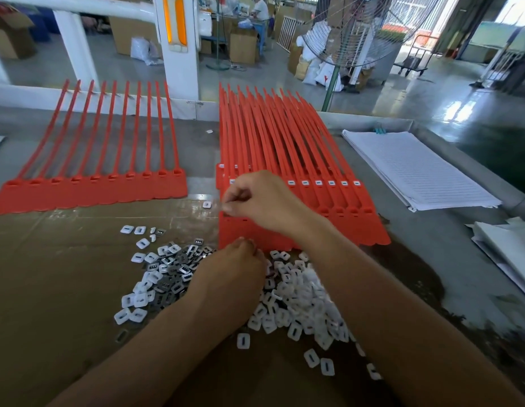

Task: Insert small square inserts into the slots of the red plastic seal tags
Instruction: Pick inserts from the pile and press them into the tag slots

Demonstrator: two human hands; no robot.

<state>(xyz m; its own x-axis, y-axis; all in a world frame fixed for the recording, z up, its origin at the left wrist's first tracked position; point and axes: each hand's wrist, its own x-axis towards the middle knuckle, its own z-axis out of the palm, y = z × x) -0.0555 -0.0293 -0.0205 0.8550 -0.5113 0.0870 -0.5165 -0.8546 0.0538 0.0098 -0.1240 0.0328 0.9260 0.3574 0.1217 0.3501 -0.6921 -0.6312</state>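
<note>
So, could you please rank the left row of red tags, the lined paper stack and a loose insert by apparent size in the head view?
1. left row of red tags
2. lined paper stack, slightly smaller
3. loose insert, far smallest

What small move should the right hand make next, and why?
Probably lower the right hand onto the left end of the front tags and press. Its pinched fingertips hover over it; the row behind shows white inserts, front slots look empty, and the left hand rests in the pile. Any insert held is hidden.
</note>
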